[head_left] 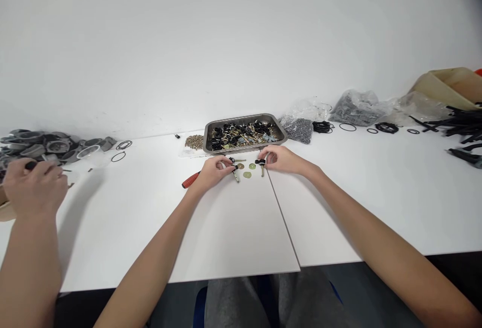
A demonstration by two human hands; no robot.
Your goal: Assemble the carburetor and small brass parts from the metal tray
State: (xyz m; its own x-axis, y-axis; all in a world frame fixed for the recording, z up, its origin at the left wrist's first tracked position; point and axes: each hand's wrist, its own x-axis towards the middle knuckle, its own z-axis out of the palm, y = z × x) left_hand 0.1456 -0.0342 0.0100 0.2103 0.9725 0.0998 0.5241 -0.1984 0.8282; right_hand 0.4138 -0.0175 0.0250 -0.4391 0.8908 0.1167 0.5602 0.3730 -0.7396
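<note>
My left hand (215, 171) is closed on a small black-headed part with a brass shaft (236, 175), its shaft pointing down toward the table. Between finger and thumb of my right hand (276, 159) is a similar black-headed part (262, 166), brass end downward. Between the hands lie a copper-coloured disc (240, 166) and two yellow-green discs (247, 174). Another brass-shafted part (238, 160) rests just beyond my left fingertips. A red-handled tool (190, 180) lies partly hidden behind my left wrist.
A metal tray (283, 139) of black and brass parts stands behind the hands, beside a pile of small brass pieces (195, 141). Bags of grey parts (354, 108) and black rings (386, 127) are at right. A co-worker's hand (34, 187) works at left near grey fittings (58, 144).
</note>
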